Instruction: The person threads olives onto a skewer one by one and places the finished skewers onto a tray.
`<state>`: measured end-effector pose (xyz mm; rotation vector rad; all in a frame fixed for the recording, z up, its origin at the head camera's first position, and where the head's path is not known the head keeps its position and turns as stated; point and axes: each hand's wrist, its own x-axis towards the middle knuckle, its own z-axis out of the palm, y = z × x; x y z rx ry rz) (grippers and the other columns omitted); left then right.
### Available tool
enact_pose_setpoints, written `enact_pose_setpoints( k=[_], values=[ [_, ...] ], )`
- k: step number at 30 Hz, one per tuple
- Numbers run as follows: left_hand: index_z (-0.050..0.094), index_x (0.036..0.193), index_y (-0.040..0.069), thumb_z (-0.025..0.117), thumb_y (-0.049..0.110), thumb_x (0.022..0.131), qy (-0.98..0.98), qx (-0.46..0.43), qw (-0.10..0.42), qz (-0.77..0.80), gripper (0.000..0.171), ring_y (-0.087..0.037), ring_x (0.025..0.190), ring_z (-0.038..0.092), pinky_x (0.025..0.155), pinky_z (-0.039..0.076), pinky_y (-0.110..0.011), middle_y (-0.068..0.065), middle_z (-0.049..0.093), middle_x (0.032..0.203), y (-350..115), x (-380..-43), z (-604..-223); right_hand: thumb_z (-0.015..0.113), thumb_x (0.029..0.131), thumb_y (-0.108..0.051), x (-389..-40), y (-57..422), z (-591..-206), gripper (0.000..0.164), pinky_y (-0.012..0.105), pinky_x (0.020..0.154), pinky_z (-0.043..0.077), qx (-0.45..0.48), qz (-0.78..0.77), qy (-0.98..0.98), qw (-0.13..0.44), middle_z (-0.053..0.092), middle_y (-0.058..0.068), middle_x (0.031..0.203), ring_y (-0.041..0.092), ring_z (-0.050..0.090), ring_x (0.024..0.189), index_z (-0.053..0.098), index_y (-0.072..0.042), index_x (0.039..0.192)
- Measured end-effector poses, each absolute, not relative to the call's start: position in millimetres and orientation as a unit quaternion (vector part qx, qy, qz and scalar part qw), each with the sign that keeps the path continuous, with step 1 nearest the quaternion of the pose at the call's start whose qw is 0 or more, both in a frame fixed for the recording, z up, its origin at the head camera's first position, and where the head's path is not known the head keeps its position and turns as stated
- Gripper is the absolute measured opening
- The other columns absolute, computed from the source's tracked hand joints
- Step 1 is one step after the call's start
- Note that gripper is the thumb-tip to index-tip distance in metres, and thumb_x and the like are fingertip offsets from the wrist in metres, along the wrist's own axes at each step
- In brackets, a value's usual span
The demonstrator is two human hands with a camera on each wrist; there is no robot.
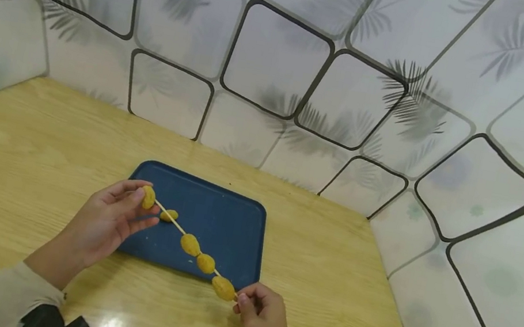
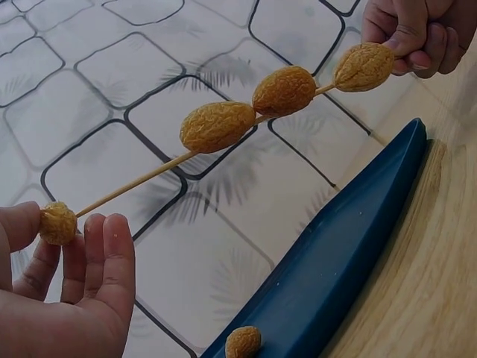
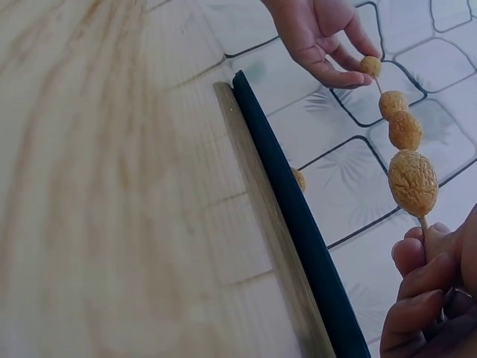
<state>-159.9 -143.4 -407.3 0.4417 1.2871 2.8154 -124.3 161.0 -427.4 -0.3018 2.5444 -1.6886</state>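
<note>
3 wrinkled, golden-brown oval balls (image 1: pixel 206 263) sit on a thin, pale wooden skewer (image 2: pixel 134 185), held slanting above the smooth, dark-blue tray (image 1: pixel 230 222). The right hand (image 1: pixel 263 321) pinches the skewer's near end; the left hand (image 1: pixel 113 216) pinches 1 smaller-looking ball (image 1: pixel 148 197) at the far tip. The tray has rounded corners and a raised rim. Wood-grain tabletop (image 1: pixel 336 282) extends to both sides; the leaf-patterned wall (image 1: pixel 280 61) bounds the back and right. 1 loose ball (image 2: pixel 243 342) lies in the tray.
</note>
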Motion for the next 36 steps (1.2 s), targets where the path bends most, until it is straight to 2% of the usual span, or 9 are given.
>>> enact_pose_setpoints(
  k=[5, 12, 25, 31, 36],
  values=[
    [0.064, 0.107, 0.01, 0.047, 0.007, 0.103, 0.418, 0.139, 0.005, 0.898, 0.017, -0.015, 0.09, 0.066, 0.081, 0.057, -0.03, -0.003, 0.063, 0.098, -142, -159, -406, 0.056, 0.092, 0.007, -123, 159, -429, 0.011, 0.018, 0.054, 0.044, -0.104, -0.547, 0.83, 0.025, 0.061, 0.005, 0.074, 0.014, 0.056, 0.065, 0.062, 0.004, 0.084],
    [0.061, 0.108, 0.009, 0.047, 0.007, 0.103, 0.425, 0.149, 0.002, 0.893, 0.015, -0.016, 0.094, 0.065, 0.086, 0.056, -0.032, -0.005, 0.063, 0.107, -138, -158, -403, 0.055, 0.092, 0.008, -121, 156, -426, 0.012, 0.019, 0.053, 0.045, -0.107, -0.543, 0.833, 0.021, 0.06, 0.004, 0.074, 0.015, 0.056, 0.065, 0.062, 0.003, 0.083],
    [0.063, 0.105, 0.011, 0.046, 0.007, 0.103, 0.425, 0.164, -0.008, 0.89, 0.018, -0.014, 0.091, 0.063, 0.083, 0.056, -0.029, -0.002, 0.061, 0.098, -134, -157, -406, 0.057, 0.09, 0.011, -122, 156, -429, 0.014, 0.018, 0.052, 0.046, -0.131, -0.543, 0.829, 0.013, 0.061, 0.006, 0.073, 0.014, 0.059, 0.064, 0.061, 0.003, 0.079],
    [0.062, 0.106, 0.008, 0.042, 0.004, 0.104, 0.395, 0.211, -0.001, 0.894, 0.02, -0.017, 0.1, 0.063, 0.088, 0.055, -0.032, -0.005, 0.062, 0.107, -133, -157, -407, 0.057, 0.09, 0.011, -122, 155, -429, 0.015, 0.019, 0.053, 0.046, -0.124, -0.544, 0.83, 0.013, 0.061, 0.006, 0.074, 0.014, 0.059, 0.065, 0.061, 0.003, 0.079],
    [0.061, 0.107, 0.006, 0.04, 0.001, 0.104, 0.365, 0.252, 0.009, 0.896, 0.021, -0.021, 0.104, 0.064, 0.09, 0.054, -0.034, -0.007, 0.064, 0.106, -129, -156, -408, 0.056, 0.09, 0.01, -121, 156, -429, 0.015, 0.019, 0.053, 0.046, -0.116, -0.541, 0.833, 0.016, 0.06, 0.005, 0.074, 0.015, 0.059, 0.066, 0.061, 0.002, 0.079]
  ],
)
